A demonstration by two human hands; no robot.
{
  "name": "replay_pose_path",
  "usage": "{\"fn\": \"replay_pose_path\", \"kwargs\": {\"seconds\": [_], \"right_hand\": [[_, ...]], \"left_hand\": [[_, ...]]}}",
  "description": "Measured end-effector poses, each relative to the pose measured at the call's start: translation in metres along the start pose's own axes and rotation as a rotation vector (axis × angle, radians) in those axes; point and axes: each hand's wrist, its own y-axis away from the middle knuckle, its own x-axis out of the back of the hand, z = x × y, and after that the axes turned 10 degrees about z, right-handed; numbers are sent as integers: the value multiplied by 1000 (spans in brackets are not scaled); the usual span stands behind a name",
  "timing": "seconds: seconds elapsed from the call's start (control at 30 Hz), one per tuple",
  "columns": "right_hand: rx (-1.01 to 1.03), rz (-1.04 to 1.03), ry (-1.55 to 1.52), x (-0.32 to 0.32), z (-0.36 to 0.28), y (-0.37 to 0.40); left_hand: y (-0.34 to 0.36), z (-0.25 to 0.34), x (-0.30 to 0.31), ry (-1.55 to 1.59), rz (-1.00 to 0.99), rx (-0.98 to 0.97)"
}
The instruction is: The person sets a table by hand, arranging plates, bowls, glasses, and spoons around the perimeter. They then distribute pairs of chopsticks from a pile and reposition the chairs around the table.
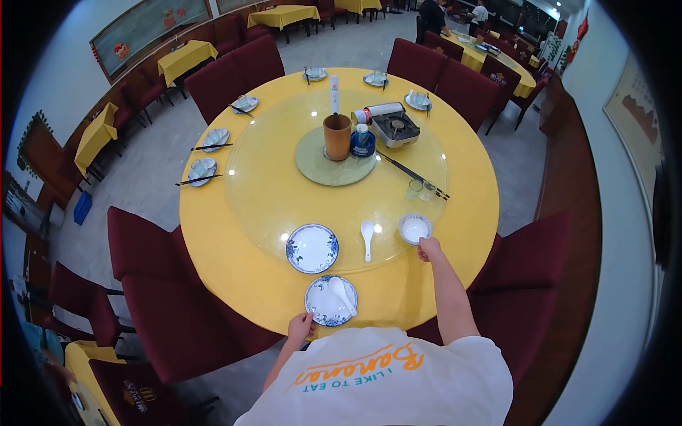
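Note:
My right hand [429,248] pinches the near rim of a small white bowl [415,228] with a patterned edge, which is over the glass turntable's right front. My left hand [301,326] is closed at the left edge of a blue-and-white plate [325,307] near the table's front edge. Across that plate lies a white spoon [342,295]. Just beyond sits another blue-and-white plate [312,248], with nothing on it. A second white spoon [367,240] lies between this plate and the bowl.
A bamboo cup [337,137], a blue jar [362,143] and a portable stove [396,128] stand toward the back. Black chopsticks [413,175] and two glasses [414,189] are right of centre. Several place settings ring the yellow table [213,241]; maroon chairs [153,284] surround it.

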Motion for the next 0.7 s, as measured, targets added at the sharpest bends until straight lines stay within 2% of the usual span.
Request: {"fn": "replay_pose_path", "kwargs": {"seconds": [0.13,0.23,0.33,0.43,0.53,0.67,0.7], "right_hand": [[179,32,250,8,-1,7],[191,-10,343,10,-4,9],[-22,-117,-8,6,-9,8],[11,-159,-211,4,-7,9],[125,-121,-272,-5,-5,30],[334,-189,-96,-40,16,75],[277,-318,-111,-51,26,87]], "left_hand": [[-2,-5,0,21,1,-13],[0,-4,2,13,4,-12],[3,-1,3,5,15,-16],[1,-3,3,-40,25,-20],[1,-7,3,-31,28,-57],[-1,-8,2,-32,34,-42],[-1,-7,2,-27,35,-45]]}}
